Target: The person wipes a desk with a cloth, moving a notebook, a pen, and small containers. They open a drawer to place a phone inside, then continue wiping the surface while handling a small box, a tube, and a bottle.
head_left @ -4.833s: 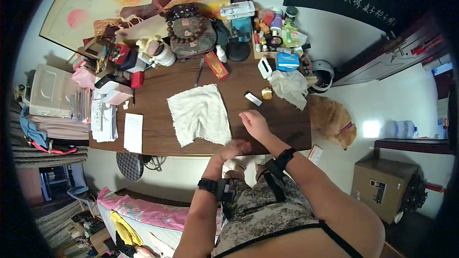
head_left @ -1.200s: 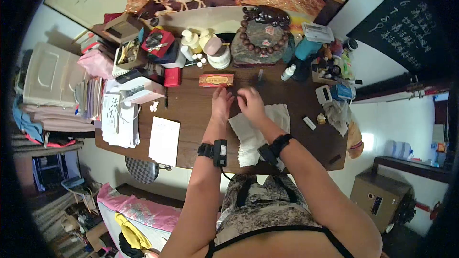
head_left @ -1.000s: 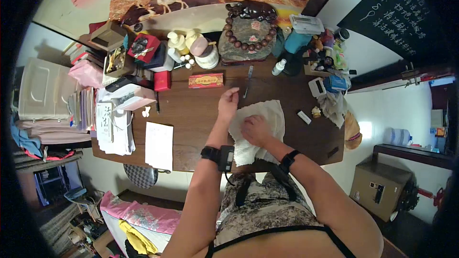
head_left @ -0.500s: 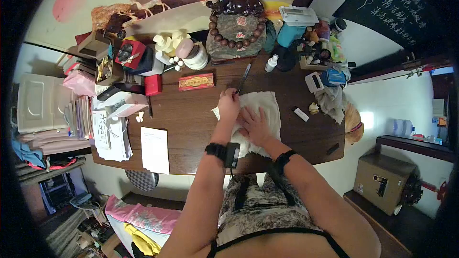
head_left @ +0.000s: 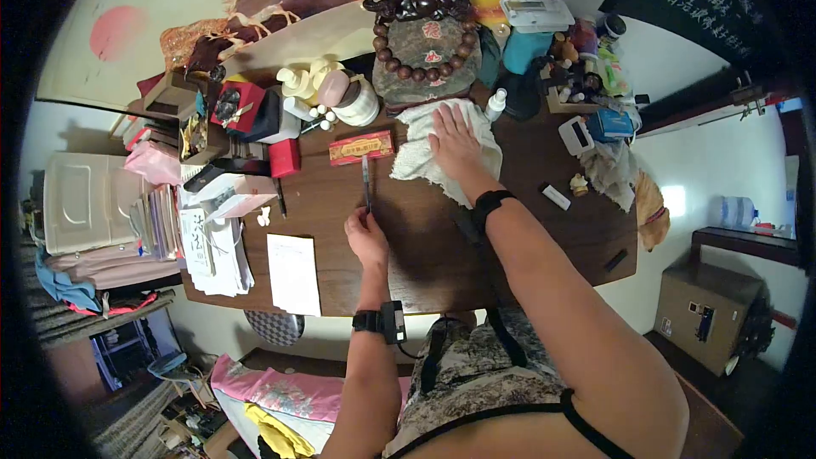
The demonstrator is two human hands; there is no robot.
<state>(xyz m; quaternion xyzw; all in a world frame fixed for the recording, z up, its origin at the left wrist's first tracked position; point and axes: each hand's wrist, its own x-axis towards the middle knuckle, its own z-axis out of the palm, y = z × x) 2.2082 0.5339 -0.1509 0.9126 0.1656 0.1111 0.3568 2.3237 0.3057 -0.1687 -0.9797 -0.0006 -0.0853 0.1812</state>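
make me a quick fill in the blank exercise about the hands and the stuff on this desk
1. The right hand is spread on a white ____.
2. The left hand holds a ____.
3. The sheet lies to the ____ of the left hand.
4. A ring of brown ____ is on the stone.

Missing words: cloth; pen; left; beads

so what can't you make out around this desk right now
All in the head view:
Pen: near end hidden by the left hand.
Desk beneath the white cloth: covered by it.
Paper sheet: faint lines too small to read.
Blackboard: cut off by the top edge.
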